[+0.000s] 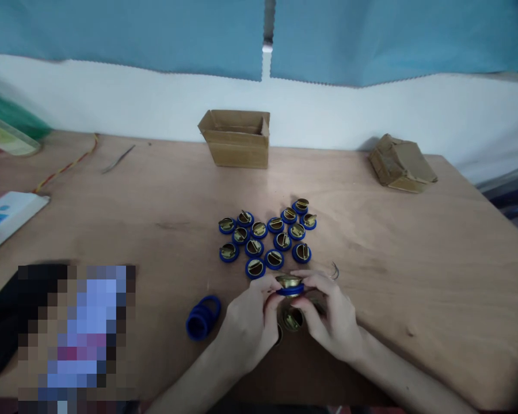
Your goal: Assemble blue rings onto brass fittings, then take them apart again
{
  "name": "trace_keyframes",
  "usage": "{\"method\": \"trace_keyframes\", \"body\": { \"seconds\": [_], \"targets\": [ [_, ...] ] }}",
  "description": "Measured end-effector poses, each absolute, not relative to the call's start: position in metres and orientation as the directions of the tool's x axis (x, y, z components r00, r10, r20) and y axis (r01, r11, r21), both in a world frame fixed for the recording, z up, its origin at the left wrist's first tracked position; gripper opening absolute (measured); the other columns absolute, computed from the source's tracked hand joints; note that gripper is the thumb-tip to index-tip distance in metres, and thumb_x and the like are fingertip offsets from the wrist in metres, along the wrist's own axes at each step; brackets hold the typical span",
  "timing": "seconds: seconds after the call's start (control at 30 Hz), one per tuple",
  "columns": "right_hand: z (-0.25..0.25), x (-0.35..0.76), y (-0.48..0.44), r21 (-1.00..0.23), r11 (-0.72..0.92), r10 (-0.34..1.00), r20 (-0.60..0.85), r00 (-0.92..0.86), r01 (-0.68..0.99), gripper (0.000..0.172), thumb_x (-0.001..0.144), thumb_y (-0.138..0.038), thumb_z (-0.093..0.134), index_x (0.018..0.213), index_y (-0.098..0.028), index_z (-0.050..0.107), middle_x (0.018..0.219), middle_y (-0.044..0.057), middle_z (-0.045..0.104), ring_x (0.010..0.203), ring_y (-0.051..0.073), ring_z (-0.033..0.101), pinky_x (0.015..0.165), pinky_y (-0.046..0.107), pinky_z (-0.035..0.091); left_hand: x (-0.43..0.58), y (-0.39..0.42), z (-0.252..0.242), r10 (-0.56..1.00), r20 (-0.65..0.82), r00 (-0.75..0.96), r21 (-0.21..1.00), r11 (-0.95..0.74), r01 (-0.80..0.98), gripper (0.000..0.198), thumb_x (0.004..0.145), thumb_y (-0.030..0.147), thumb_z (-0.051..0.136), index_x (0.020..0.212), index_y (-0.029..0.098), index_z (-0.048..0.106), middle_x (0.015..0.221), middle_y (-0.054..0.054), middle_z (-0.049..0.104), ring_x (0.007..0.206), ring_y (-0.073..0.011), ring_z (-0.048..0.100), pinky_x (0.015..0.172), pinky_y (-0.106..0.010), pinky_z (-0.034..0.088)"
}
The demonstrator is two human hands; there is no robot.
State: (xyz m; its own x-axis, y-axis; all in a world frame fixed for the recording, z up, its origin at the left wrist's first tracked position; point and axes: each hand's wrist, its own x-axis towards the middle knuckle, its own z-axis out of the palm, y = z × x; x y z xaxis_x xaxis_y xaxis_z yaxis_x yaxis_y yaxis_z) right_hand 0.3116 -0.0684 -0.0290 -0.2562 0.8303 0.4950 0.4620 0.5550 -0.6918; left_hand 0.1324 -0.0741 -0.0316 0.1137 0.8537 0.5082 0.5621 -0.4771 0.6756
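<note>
the wooden table [176, 190] has a smooth, faintly grained top. near the upper middle of the frame stands an open cardboard box [242, 152] with straight creased sides; at the upper right lies a crumpled cardboard box [403, 167], its faces dented. at the centre, round metal badges [254, 248] sit in soft-looking blue rings, shiny and brass-coloured, with thin pin bars on their upturned backs. a small clump of loose blue rings [204, 313] lies at the lower left of centre, and a bare metal badge [292, 319] shows below the hands. the held badge [290, 286] is just below the centre of the frame, gold metal showing above and below its blue band. it is seen nearly edge-on, its long axis running left to right and close to level; which way its pin points cannot be told. the left hand [252, 313] and the right hand [332, 313] pinch it from opposite sides, thumbs below and fingers above, both grips narrow around its rim.
</note>
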Motion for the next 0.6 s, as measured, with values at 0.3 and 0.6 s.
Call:
{"method": "trace_keyframes", "body": {
  "seconds": [0.3,0.6],
  "targets": [
    [-0.0238,0.3098,-0.0681,-0.706,0.549,0.836,0.479,-0.269,0.447,0.011,0.097,-0.015,0.054,0.105,-0.022,0.051,0.104,0.009,0.067,0.095,0.021,0.072,0.071,0.03,0.063,0.133,-0.0742,-0.0287,0.811,0.572,0.124,0.633,-0.532,0.562,0.024,0.088,0.004,0.051,0.104,0.021,0.053,0.081,-0.001,0.069,0.069,-0.0154,0.075,0.066,-0.022,0.062],
    [-0.0259,0.3108,-0.0705,-0.93,0.352,0.903,0.308,-0.298,0.106,0.048,0.094,-0.017,0.065,0.135,-0.024,0.042,0.106,0.006,0.069,0.088,0.017,0.074,0.075,0.03,0.063,0.1307,-0.0735,-0.027,0.902,0.429,0.052,0.778,-0.398,0.486,0.016,0.09,0.015,0.059,0.098,0.023,0.049,0.088,-0.002,0.072,0.077,-0.0161,0.077,0.065,-0.021,0.059]
  ]
}}
